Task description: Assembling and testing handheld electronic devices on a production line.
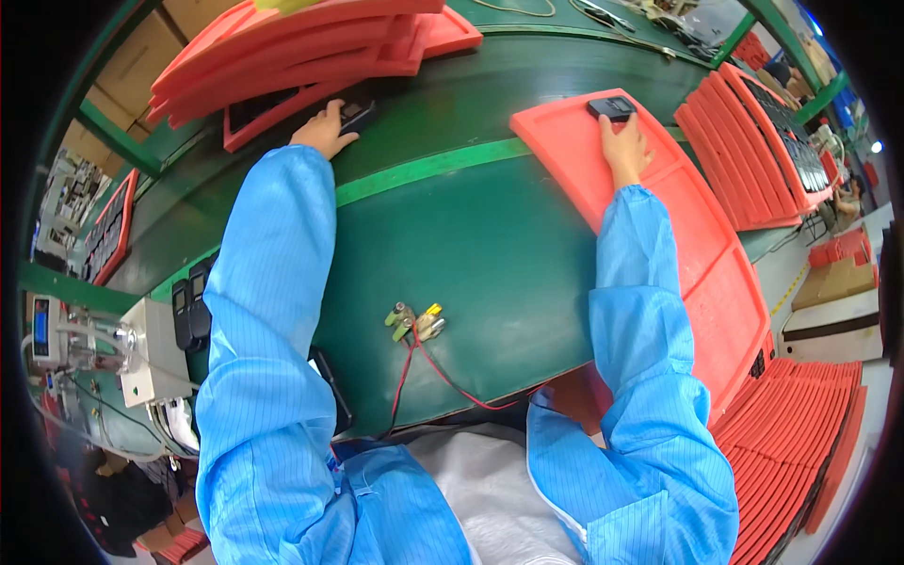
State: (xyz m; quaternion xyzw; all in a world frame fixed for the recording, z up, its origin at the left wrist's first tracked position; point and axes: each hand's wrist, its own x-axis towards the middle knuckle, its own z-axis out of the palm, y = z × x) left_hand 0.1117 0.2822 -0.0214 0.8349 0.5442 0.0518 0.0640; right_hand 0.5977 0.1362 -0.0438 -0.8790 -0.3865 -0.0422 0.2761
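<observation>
My left hand reaches to the far left with its fingers and thumb around the near end of a small black device. That device lies over the dark green belt, beside a stack of red foam trays. My right hand grips the near edge of a black device with a small screen. This second device is at the far end of a long red tray, which slants along the right side of the bench. Thumb and forefinger show on it; the other fingers curl beside the palm.
Clip leads with red and black wires lie on the green bench mat. Black devices stand by my left arm, near a white box. Stacked red trays rise at far left, others at right.
</observation>
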